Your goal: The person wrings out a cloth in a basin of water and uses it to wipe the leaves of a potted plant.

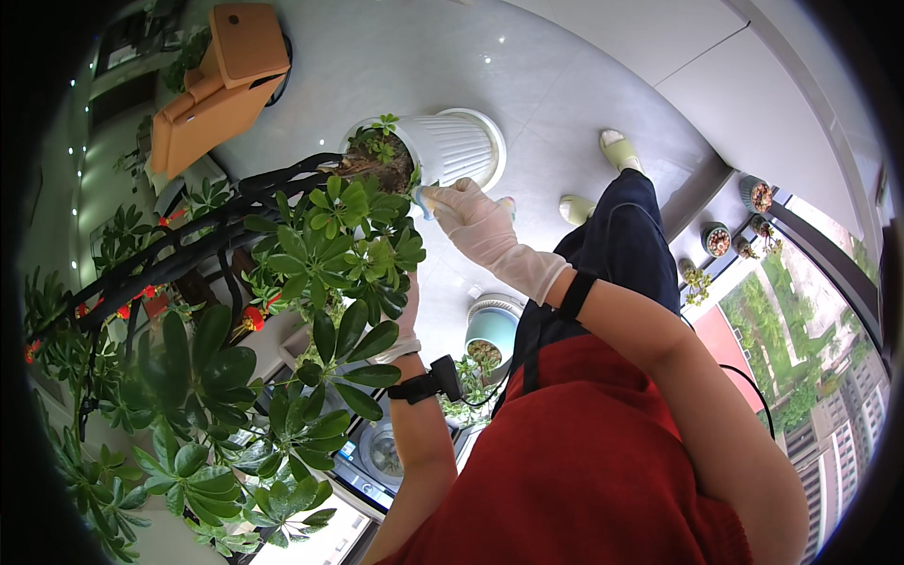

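Observation:
My right hand (pixel 474 224), in a thin whitish glove, pinches a light-coloured cloth (pixel 424 202) with a blue edge. It is at the rim of a white ribbed planter (pixel 452 150), beside the soil (pixel 385 157). From that soil grows a large umbrella plant (pixel 318 261) with dark, thick stems (pixel 233 205). Its leaves cover most of my left hand (pixel 407 318), also gloved; only the wrist end shows. Whether the left fingers hold anything is hidden. Black straps circle both wrists, and the left one carries a small black device (pixel 445 378).
Small red lantern ornaments (pixel 253 318) hang among the branches. A teal flowerpot (pixel 492 328) stands near my legs, and a front-loading washing machine (pixel 381 452) is beyond my left arm. Potted succulents (pixel 716 240) line the windowsill. An orange armchair (pixel 219 99) stands on the tiled floor (pixel 395 56).

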